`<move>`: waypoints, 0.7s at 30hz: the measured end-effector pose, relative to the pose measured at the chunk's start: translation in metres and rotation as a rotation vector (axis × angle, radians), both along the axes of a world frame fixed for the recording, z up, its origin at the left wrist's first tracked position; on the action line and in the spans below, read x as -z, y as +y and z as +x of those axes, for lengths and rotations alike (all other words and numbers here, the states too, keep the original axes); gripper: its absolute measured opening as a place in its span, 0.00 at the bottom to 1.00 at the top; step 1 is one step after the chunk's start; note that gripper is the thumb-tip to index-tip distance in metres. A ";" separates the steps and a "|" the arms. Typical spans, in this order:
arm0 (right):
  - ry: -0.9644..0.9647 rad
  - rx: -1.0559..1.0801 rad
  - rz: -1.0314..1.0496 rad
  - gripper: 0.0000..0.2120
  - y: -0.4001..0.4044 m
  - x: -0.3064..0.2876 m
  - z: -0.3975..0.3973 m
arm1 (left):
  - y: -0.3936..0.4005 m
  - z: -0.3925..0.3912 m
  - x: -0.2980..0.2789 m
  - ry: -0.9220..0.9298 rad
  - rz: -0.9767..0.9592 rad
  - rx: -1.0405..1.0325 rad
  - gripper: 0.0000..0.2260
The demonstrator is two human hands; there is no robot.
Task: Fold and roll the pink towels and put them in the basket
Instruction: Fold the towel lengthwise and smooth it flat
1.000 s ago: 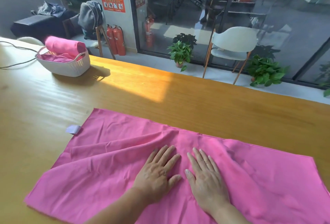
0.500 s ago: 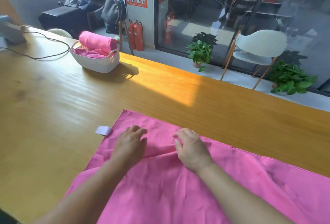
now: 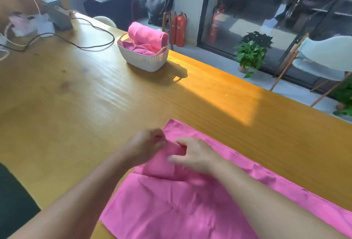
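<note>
Your pink towel lies spread on the wooden counter, its left end turned over into a short roll; your left hand pinches that rolled end at its far corner; your right hand rests on the roll just beside it, fingers curled over the fabric. Far across the counter stands the white basket, holding a rolled pink towel above loose pink cloth; black cables trail to its left; a potted plant stands on the floor beyond.
</note>
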State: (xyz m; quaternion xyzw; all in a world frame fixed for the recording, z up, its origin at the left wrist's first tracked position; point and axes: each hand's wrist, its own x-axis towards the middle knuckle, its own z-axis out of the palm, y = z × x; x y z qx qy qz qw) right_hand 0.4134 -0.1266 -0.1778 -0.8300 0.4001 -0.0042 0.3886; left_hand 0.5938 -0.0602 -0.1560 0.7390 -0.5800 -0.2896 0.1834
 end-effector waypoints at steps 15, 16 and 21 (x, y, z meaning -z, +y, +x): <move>0.107 0.253 -0.073 0.05 -0.082 0.034 0.058 | 0.039 0.009 0.059 -0.063 -0.016 -0.380 0.08; 0.110 0.238 -0.090 0.05 -0.083 0.035 0.061 | 0.042 0.008 0.059 -0.096 0.016 -0.371 0.08; 0.123 0.262 -0.201 0.08 -0.085 0.046 0.064 | 0.067 0.004 0.063 -0.228 0.063 -0.372 0.14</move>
